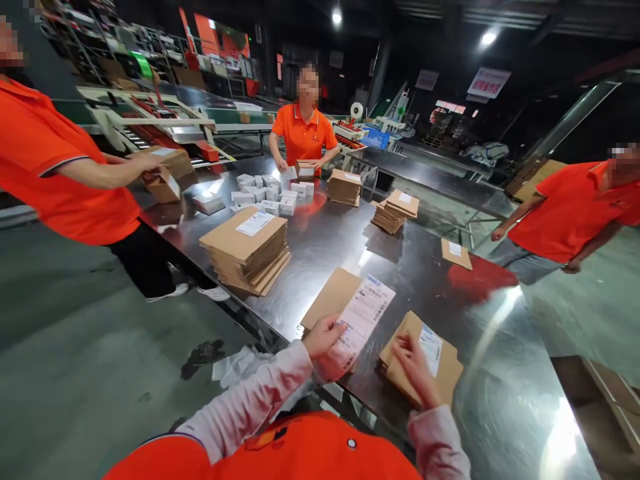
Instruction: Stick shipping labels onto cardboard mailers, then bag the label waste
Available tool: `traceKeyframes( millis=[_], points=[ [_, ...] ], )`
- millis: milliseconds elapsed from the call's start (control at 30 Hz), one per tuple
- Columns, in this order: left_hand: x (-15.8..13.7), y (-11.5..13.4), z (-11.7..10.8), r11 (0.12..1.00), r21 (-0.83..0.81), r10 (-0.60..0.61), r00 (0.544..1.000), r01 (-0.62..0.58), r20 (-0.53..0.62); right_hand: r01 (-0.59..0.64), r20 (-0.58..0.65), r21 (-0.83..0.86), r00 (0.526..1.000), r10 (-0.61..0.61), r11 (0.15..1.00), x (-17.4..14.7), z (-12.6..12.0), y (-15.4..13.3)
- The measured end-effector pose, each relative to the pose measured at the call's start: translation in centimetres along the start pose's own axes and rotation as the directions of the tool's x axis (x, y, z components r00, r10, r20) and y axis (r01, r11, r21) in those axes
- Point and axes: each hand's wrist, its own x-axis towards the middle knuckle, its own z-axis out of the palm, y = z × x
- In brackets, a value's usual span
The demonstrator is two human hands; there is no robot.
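My left hand [325, 339] is closed on a sheaf of printed shipping labels [367, 310], thumb on top. Beneath the labels lies a flat folded carton [325, 298] on the metal table. My right hand [413, 363] is over a short stack of flat folded cartons [447, 387], its fingers bent together near the left edge of a shipping label [431, 348] on the top carton. Whether those fingers pinch anything is hidden. Left of my hands stands a taller stack of flat cartons [245, 243] with a label on top.
Small white boxes [267, 193] cluster on the metal table [340, 243]. More carton stacks [345, 187] [395, 210] and a single labelled carton [456, 253] lie farther off. A co-worker at left [65, 167] and another across the table [303, 133] handle boxes; a third person [575, 213] stands right.
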Motion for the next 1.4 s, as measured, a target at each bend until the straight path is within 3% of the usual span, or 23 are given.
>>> traceKeyframes(
  millis=[67,133,233,300,400,533,633,767,833,900,1000,1167,1400],
  points=[
    [-0.3,-1.3,0.1,0.996,0.081,-0.027,0.999,0.024,0.047,-0.068,0.107,0.104,0.993,0.057,0.992,-1.2,3.5,-0.4],
    [-0.5,-2.1,0.0,0.996,0.090,-0.007,0.996,-0.001,0.087,-0.129,0.125,0.155,0.986,0.110,0.980,-2.5,6.4,-1.0],
    [-0.5,-2.2,-0.7,0.998,0.006,0.069,0.997,-0.070,0.020,-0.111,0.228,0.086,0.970,0.089,0.990,-3.7,8.6,-2.0],
    [-0.4,-2.0,-1.3,0.997,0.014,0.075,0.996,-0.074,-0.041,-0.032,0.295,0.047,0.955,0.017,0.998,-3.7,8.7,-2.9],
    [-0.5,-2.2,-1.9,0.995,0.079,0.057,0.998,-0.054,-0.039,0.115,0.246,-0.083,0.965,-0.092,0.990,-2.7,7.8,-4.3],
    [-1.1,-2.8,-1.8,0.988,0.137,0.074,0.995,-0.064,-0.073,0.244,0.294,-0.248,0.941,-0.167,0.937,-1.7,7.2,-5.6],
    [-1.9,-2.5,-1.1,0.975,0.221,0.069,0.978,-0.024,-0.199,0.233,0.283,-0.294,0.947,-0.149,0.927,-2.0,7.4,-6.1],
    [-2.5,-2.1,-0.9,0.960,0.269,0.014,0.940,0.083,-0.340,0.088,0.340,-0.312,0.940,0.025,0.946,-2.1,8.1,-6.8],
    [-2.3,-2.3,-1.5,0.970,0.213,-0.060,0.963,0.118,-0.262,0.048,0.373,-0.313,0.925,0.076,0.948,-0.9,8.7,-6.8],
    [-2.0,-2.6,-2.4,0.972,0.147,-0.170,0.979,0.186,-0.111,0.083,0.375,-0.368,0.924,0.067,0.926,1.4,9.5,-6.6],
    [-1.4,-3.1,-3.6,0.948,0.052,-0.317,0.948,0.315,0.039,0.118,0.378,-0.478,0.922,0.082,0.871,6.7,10.9,-6.1],
    [-0.4,-3.1,-4.5,0.906,-0.140,-0.394,0.917,0.398,0.057,0.022,0.267,-0.619,0.946,0.185,0.785,14.9,13.1,-4.9],
    [1.7,-3.2,-4.9,0.848,-0.212,-0.486,0.873,0.485,0.053,-0.008,0.156,-0.673,0.976,0.152,0.740,17.8,13.9,-3.0]
  ],
)
